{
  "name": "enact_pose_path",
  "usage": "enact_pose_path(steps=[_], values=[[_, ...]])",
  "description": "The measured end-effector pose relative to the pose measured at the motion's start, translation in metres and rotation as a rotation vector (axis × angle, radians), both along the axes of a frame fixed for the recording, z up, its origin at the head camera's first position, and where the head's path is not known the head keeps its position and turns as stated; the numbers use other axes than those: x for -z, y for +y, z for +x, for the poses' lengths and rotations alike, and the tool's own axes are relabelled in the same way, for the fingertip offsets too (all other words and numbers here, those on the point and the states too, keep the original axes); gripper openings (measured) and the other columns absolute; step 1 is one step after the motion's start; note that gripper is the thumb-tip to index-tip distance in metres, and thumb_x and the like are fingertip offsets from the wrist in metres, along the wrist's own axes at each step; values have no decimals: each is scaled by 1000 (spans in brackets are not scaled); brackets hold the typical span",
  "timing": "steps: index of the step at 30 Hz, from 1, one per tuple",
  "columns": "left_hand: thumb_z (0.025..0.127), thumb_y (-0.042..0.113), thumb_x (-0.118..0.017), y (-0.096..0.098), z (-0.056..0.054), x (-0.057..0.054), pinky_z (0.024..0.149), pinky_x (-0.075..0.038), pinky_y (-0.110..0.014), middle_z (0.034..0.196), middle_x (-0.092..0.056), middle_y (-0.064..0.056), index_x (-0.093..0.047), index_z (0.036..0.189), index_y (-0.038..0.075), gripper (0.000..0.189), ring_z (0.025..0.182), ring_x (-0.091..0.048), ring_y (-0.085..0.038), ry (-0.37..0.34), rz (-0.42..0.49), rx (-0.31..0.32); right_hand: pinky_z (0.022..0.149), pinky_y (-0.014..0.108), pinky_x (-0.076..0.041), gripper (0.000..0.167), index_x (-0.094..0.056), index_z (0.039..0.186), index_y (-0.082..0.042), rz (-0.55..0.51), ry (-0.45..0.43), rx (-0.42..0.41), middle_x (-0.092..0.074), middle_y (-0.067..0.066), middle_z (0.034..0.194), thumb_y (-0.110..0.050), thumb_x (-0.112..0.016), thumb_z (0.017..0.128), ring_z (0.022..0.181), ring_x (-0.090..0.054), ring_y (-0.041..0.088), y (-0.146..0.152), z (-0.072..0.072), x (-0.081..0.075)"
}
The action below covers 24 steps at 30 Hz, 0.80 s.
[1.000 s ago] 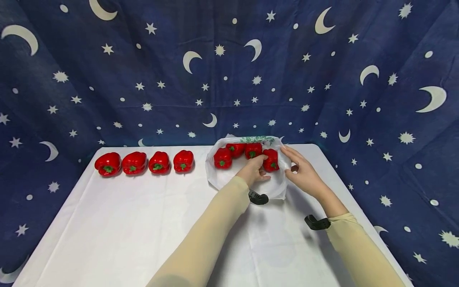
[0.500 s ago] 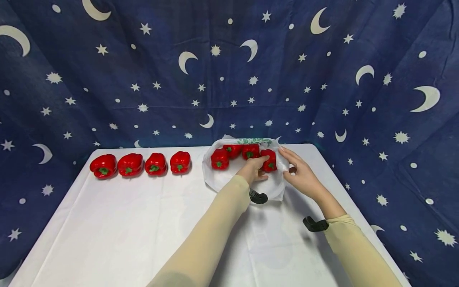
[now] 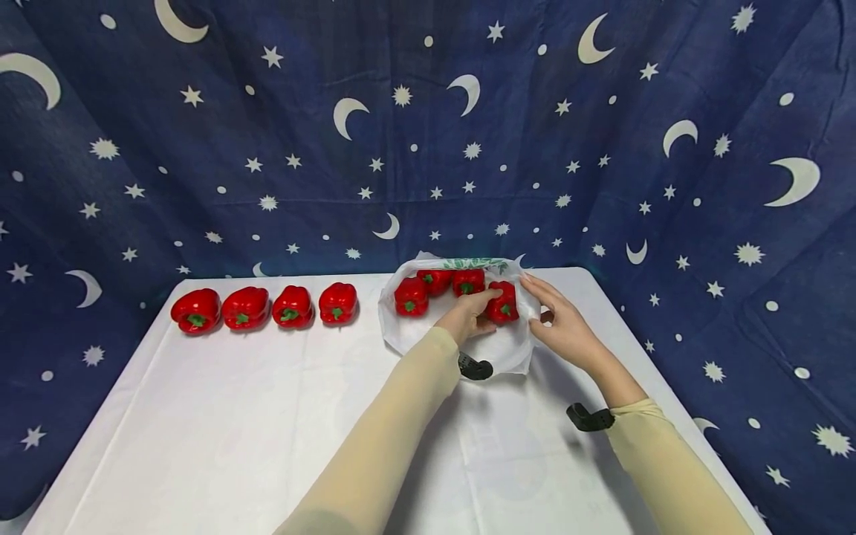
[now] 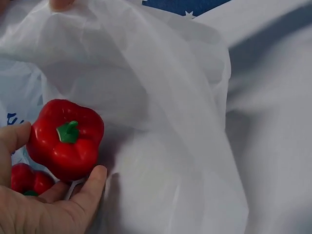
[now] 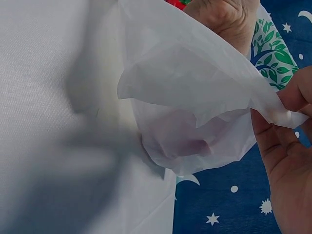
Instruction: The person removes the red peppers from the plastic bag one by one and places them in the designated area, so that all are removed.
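My left hand point(image 3: 464, 316) reaches into a white plastic bag point(image 3: 528, 357) lying with its mouth towards me. In the left wrist view its thumb and fingers curl around a red bell pepper point(image 4: 66, 141) with a green stem, at the bag's right side. Beside that pepper, the bag holds other red bell peppers point(image 3: 411, 297), partly overlapped by the hand. My right hand point(image 3: 568, 327) pinches the right edge of the bag's mouth between thumb and fingers, holding it up; the right wrist view shows the pinched plastic point(image 5: 273, 109).
Several red bell peppers point(image 3: 337, 303) stand in a row on the white-covered table point(image 3: 221, 431), left of the bag. A dark blue cloth point(image 3: 301, 111) with moons and stars hangs behind and beside the table. Green leaf print point(image 5: 278, 58) shows on the bag.
The head view has shifted slightly. My left hand has drawn back a little to the left in the last half second, while the pepper stays near the same spot. My right hand keeps its grip.
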<state>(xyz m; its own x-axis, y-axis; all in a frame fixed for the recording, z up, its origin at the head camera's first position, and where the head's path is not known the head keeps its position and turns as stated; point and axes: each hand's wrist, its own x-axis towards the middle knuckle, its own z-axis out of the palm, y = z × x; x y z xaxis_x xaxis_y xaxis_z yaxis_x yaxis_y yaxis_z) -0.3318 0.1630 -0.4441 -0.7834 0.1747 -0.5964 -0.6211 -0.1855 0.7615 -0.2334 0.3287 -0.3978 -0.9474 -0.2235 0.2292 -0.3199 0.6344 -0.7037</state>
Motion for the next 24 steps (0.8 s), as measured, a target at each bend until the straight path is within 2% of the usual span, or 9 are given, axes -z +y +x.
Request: enact_pose_path(steps=[5, 9, 18, 24], values=[[86, 29, -83, -12, -1, -4, 91, -58, -42, 110, -61, -11, -59, 129, 0, 57, 110, -60, -28, 5, 34, 45, 79, 18, -48, 75, -37, 159, -13, 14, 0, -7, -29, 4, 166, 5, -62, 91, 118, -52, 29, -1, -2, 0], [87, 30, -83, -18, 0, -3, 90, -59, -41, 111, -61, -13, -57, 131, 0, 59, 110, -60, -29, -9, 33, 80, 81, 19, -49, 75, -38, 159, -14, 24, 12, -6, -30, 3, 165, 5, -60, 91, 119, -52, 28, -2, -3, 0], [86, 32, -82, -30, 10, -2, 91, -58, -38, 119, -62, -16, -55, 135, 0, 64, 101, -64, -25, 5, 76, 197, 80, 17, -48, 74, -38, 159, -12, 34, 35, -15, -31, 6, 165, 7, -60, 90, 119, -53, 29, -1, 0, 1], [84, 30, -84, -41, 17, -6, 89, -58, -39, 124, -60, -17, -53, 139, 1, 70, 106, -64, -26, 23, 83, 224, 81, 14, -48, 74, -38, 159, -13, 21, 33, -22, -30, 6, 165, 7, -61, 91, 117, -54, 29, 0, 1, 1]])
